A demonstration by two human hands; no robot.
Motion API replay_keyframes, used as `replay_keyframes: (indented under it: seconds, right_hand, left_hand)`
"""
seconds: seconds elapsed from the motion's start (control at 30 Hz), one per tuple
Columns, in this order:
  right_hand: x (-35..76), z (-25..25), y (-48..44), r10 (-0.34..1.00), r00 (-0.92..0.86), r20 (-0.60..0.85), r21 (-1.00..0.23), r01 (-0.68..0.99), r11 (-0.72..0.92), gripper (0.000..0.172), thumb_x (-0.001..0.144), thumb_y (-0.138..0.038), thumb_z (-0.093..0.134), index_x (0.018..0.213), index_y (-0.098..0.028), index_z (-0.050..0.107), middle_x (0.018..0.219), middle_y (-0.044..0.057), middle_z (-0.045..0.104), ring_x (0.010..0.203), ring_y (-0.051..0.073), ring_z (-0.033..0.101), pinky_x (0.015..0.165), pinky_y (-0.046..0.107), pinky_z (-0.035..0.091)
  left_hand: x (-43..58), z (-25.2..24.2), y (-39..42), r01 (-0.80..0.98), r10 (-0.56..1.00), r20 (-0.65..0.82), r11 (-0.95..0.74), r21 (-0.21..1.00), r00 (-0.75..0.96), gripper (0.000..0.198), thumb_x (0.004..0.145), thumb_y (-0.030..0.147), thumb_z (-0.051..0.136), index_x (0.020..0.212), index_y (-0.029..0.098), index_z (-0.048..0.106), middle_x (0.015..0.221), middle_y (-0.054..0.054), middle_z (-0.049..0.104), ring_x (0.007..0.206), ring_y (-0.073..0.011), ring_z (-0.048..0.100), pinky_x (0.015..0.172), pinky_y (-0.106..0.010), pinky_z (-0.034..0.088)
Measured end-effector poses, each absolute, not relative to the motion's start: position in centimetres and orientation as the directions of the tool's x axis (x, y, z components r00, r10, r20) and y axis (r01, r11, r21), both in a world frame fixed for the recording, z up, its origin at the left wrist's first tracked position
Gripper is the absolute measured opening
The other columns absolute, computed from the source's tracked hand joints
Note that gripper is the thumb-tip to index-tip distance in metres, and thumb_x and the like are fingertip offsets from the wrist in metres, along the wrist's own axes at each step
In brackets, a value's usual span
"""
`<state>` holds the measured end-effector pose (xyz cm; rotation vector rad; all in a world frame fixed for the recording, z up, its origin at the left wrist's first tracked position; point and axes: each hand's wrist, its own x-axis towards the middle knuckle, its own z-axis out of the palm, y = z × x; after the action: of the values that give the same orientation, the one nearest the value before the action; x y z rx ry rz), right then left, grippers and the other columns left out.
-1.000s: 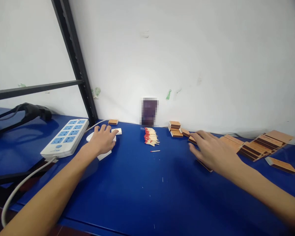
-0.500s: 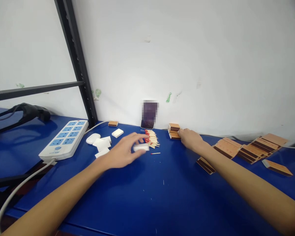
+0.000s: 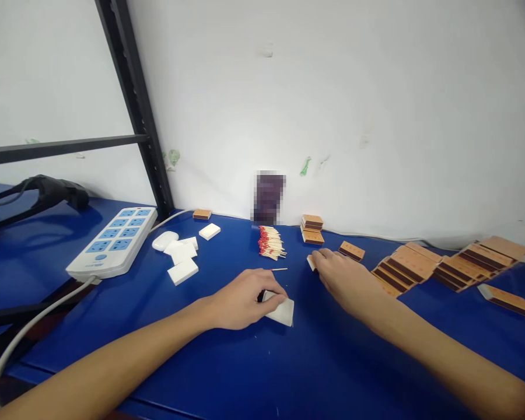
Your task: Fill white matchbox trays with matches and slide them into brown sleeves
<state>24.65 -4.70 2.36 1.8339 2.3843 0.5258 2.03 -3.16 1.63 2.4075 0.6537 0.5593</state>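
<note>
My left hand (image 3: 251,298) pinches a small white matchbox tray (image 3: 281,312) between thumb and fingers, low over the blue table. My right hand (image 3: 339,274) is closed around a matchbox (image 3: 311,263); only its whitish end shows, the rest being covered by my fingers. Behind my hands lies a bundle of red-tipped matches (image 3: 271,242). A single match (image 3: 280,269) lies just beyond my left fingers. A short stack of orange-brown matchboxes (image 3: 312,229) stands beyond my right hand, with another matchbox (image 3: 352,251) behind its wrist.
Several white trays (image 3: 183,271) lie at the left beside a rounded white case (image 3: 165,241). A power strip (image 3: 114,242) stands further left, near a black metal post (image 3: 133,93). Rows of matchboxes (image 3: 476,262) spread right. A blurred phone (image 3: 268,198) leans on the wall.
My left hand has come nearer and to the right with the white tray. My right hand has drawn back from the matchbox stack toward me, now with a matchbox in it.
</note>
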Motion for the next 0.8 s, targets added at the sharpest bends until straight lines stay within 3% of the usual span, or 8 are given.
replay_keyframes:
  seconds: [0.1,0.23,0.37,0.53,0.63,0.8]
  right_hand:
    - [23.8,2.0,-4.1,0.885,-0.42,0.198,0.183,0.903,0.388,0.025,0.086,-0.004,0.043,0.102,-0.016,0.059,0.101,0.012,0.063,0.089,0.021,0.062,0.07,0.031,0.048]
    - [22.6,0.6,-2.5,0.815,-0.523,0.247,0.028,0.845,0.534,0.02,0.092,-0.014,0.043,0.099,-0.017,0.061,0.095,0.009,0.062,0.091,0.021,0.059,0.073,0.032,0.046]
    - [22.0,-0.6,-1.6,0.819,-0.493,0.295,-0.072,0.843,0.533,0.021,0.095,-0.021,0.042,0.089,-0.018,0.061,0.091,0.007,0.062,0.088,0.02,0.057,0.074,0.033,0.04]
    - [21.6,-0.8,-1.4,0.818,-0.475,0.323,-0.129,0.834,0.536,0.022,0.096,-0.02,0.039,0.086,-0.018,0.058,0.086,0.003,0.065,0.076,0.016,0.056,0.072,0.034,0.033]
    - [21.7,-0.8,-1.2,0.828,-0.467,0.311,-0.217,0.813,0.54,0.018,0.095,-0.023,0.043,0.088,-0.019,0.058,0.082,0.001,0.064,0.068,0.014,0.053,0.071,0.031,0.034]
    - [22.1,-1.1,-1.1,0.862,-0.355,0.362,-0.34,0.811,0.476,0.016,0.091,-0.027,0.049,0.102,-0.02,0.058,0.084,0.003,0.059,0.073,0.016,0.053,0.064,0.028,0.04]
  left_hand:
    - [2.2,1.2,-3.0,0.381,0.599,0.267,-0.731,0.566,0.755,0.028,0.095,0.033,0.043,0.105,0.022,0.067,0.088,-0.003,0.06,0.086,-0.0152,0.056,0.078,-0.028,0.044]
    - [1.6,0.7,-1.5,0.507,0.655,0.333,-0.745,0.434,0.678,0.031,0.097,0.033,0.037,0.108,0.021,0.063,0.091,-0.004,0.059,0.09,-0.0177,0.054,0.083,-0.032,0.043]
    - [0.3,0.4,0.6,0.657,0.702,0.297,-0.711,0.25,0.647,0.034,0.097,0.031,0.034,0.123,0.021,0.053,0.101,-0.006,0.056,0.094,-0.0214,0.052,0.086,-0.038,0.041]
    - [0.1,0.4,1.6,0.683,0.694,0.192,-0.719,0.129,0.694,0.045,0.096,0.037,0.031,0.14,0.028,0.035,0.1,-0.006,0.05,0.088,-0.0219,0.05,0.083,-0.042,0.04]
    - [0.2,0.5,1.5,0.668,0.675,0.173,-0.737,0.106,0.717,0.045,0.096,0.036,0.029,0.14,0.03,0.036,0.099,-0.006,0.048,0.087,-0.0214,0.049,0.082,-0.041,0.039]
    - [0.2,0.5,1.3,0.656,0.667,0.168,-0.745,0.124,0.726,0.042,0.096,0.035,0.03,0.136,0.027,0.04,0.097,-0.005,0.047,0.086,-0.0197,0.047,0.081,-0.039,0.038]
